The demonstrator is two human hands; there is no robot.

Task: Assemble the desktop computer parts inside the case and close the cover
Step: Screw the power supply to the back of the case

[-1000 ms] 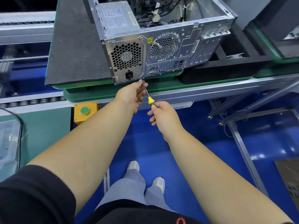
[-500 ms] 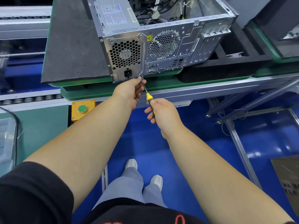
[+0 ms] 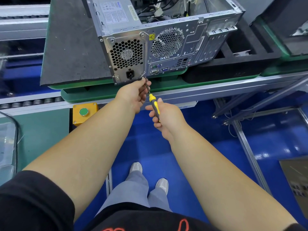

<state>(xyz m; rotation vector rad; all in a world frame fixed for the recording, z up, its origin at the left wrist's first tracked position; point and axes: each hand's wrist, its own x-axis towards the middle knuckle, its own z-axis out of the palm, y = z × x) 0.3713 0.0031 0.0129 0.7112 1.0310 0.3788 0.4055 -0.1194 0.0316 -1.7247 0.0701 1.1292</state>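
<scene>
Since a second ago, we are seeing both hands sitting a little higher against the rear of the case, with the driver tip still at the same lower corner of the power supply. From the head camera, we are looking down at the computer case (image 3: 168, 40) lying open-topped on a dark mat (image 3: 73, 47) on the green bench (image 3: 103, 95), its rear panel facing us. Our left hand (image 3: 133, 95) is reaching up to the bottom edge of the power supply (image 3: 126, 55), its fingers curled and pinching the thin shaft of the screwdriver (image 3: 154, 104) just below the tip, steadying it at the screw beside the power socket. Our right hand (image 3: 166, 117) is gripping the yellow and grey handle, fingers wrapped around it, the tool tilting up and to the left toward the case. We are seeing loose cables inside the case. A yellow box with a green button (image 3: 83, 112) is sitting on the bench front to the left of our arms. Below, our shoes are standing on the blue floor (image 3: 200, 147).
</scene>
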